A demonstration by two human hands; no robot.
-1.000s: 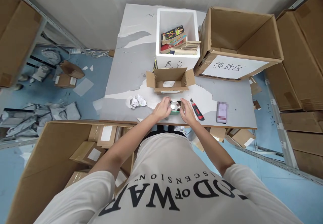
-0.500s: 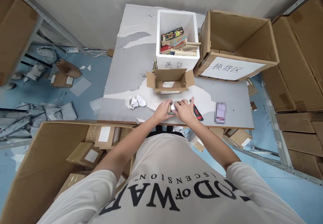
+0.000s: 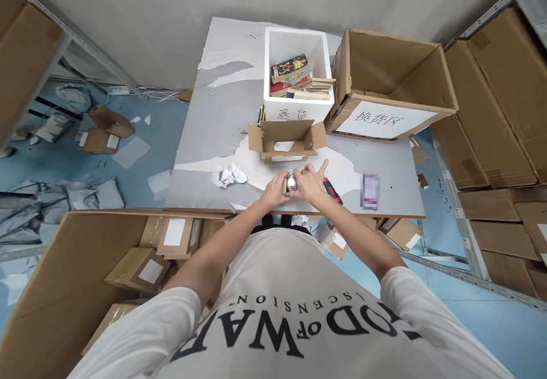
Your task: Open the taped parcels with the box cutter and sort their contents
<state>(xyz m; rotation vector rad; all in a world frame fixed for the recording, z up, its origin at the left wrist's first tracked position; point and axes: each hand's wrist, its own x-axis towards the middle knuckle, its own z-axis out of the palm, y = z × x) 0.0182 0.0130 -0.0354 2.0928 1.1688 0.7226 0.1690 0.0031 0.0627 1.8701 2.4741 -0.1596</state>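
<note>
Two hands hold one small silver round object (image 3: 292, 183) near the middle of the front edge of the table (image 3: 196, 191). Left hand (image 3: 276, 190): fingers curled against its left side. Right hand (image 3: 310, 184): gripping from the right, one digit stuck out. Red-black cutter (image 3: 333, 191) just right, partly covered. Crumpled paper (image 3: 233, 174) to the left; open carton (image 3: 285, 155) farther from that edge. Blurred purple item (image 3: 370, 191) near the front right corner.

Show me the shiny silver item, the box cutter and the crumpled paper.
Shiny silver item (image 3: 292, 183), head view: its bright rounded surface.
Box cutter (image 3: 332, 191), head view: its exposed handle.
Crumpled paper (image 3: 229, 176), head view: its middle.
</note>
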